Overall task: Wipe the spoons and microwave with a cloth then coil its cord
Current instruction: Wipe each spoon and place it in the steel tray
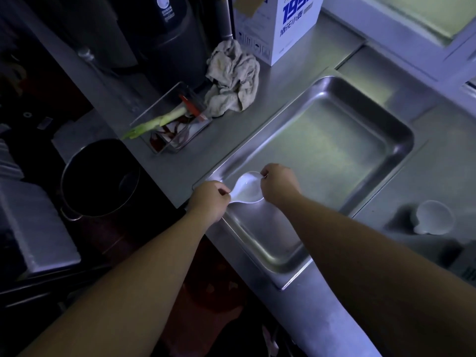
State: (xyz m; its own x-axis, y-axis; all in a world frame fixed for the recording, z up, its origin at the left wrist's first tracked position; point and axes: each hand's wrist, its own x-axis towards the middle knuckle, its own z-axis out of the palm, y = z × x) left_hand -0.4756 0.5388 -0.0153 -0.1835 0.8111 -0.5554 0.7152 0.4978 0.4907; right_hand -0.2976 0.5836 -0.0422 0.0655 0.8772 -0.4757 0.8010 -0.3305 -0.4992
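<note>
Two white plastic spoons (pixel 247 188) lie together over the near left corner of a steel tray (pixel 396 130). My left hand (pixel 210 198) pinches the handle end at the left. My right hand (pixel 279 185) pinches the upper spoon at its right edge. A crumpled beige cloth (pixel 231 78) lies on the steel counter beyond the tray, touched by neither hand. No microwave or cord can be made out in this dim view.
A clear box (pixel 171 119) with a green stalk and red utensils sits left of the cloth. Behind it stand a white carton (pixel 291 27) and a dark appliance (pixel 170 34). A black pot (pixel 99 179) is low on the left, a white bowl (pixel 434 217) at the right.
</note>
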